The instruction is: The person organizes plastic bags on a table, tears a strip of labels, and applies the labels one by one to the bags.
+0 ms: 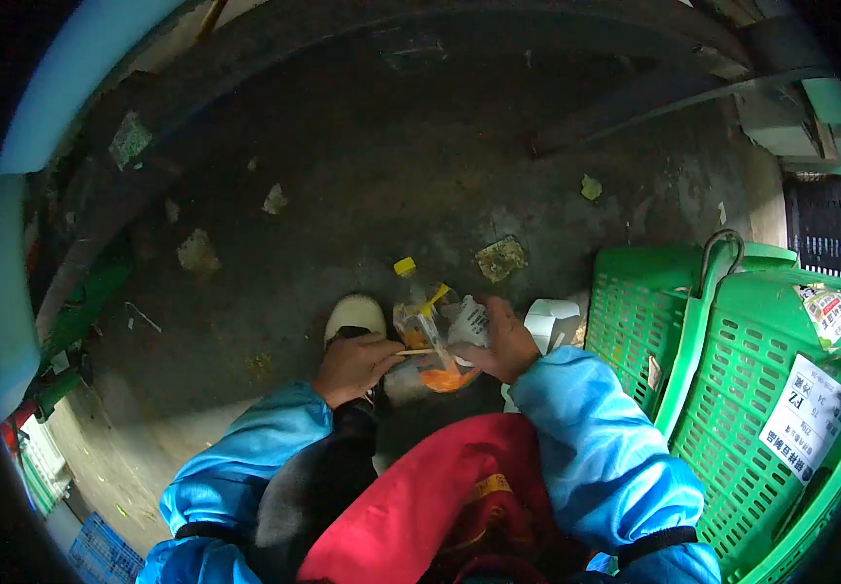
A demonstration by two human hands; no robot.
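My left hand [357, 365] is closed, its fingertips pinching a thin wooden stick [415, 351] that points right. My right hand [503, 341] is closed around a crumpled white packet [470, 322] with dark print. Between and just below the hands is a clear plastic bag [447, 378] with orange contents, overlapping the stick's tip in this view. A yellow strip [434, 299] shows at the upper part of the clear plastic. Just beyond, a yellow bottle cap [404, 266] tops a clear bottle that is partly hidden. A white paper roll [549, 316] is near my right wrist.
Green perforated crates [732, 370] with paper labels stand close on the right. The dark floor [372, 175] has scattered scraps. A light shoe [354, 315] shows beyond my left hand. A dark beam [654, 102] crosses the far side, and a blue crate [104, 552] is at lower left.
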